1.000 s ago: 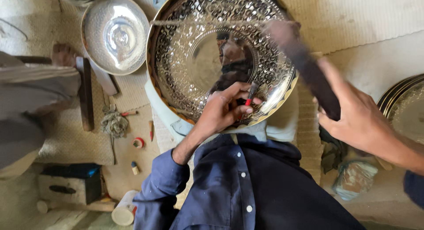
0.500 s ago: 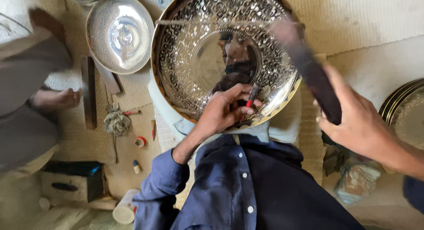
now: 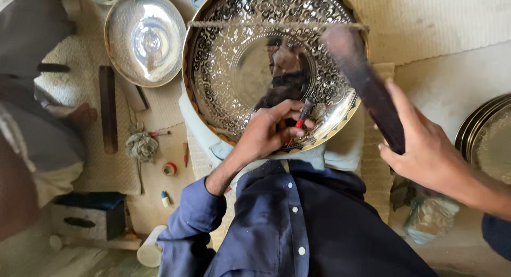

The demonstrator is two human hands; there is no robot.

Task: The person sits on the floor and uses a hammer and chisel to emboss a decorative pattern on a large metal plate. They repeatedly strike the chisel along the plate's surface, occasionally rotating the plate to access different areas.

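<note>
Fingers (image 3: 287, 117) of the left hand (image 3: 269, 130) pinch a slim red-banded metal punch (image 3: 302, 116) low against the stiff, slippery-looking engraved round brass tray (image 3: 223, 69), while the right hand (image 3: 426, 149) wraps a dark wooden mallet (image 3: 367, 91) near its end.

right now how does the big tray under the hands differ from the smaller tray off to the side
The big tray is densely engraved with scrolls around a plain centre; the smaller tray looks smooth and plain. The big tray has a gold-toned rim and the left hand holding a chisel on it; the smaller tray lies untouched. Both are round, shiny metal.

The glossy embossed metal tray (image 3: 266, 64) gleams beside a dark matt wooden mallet (image 3: 367, 85) and rough woven mat (image 3: 436, 21).
</note>
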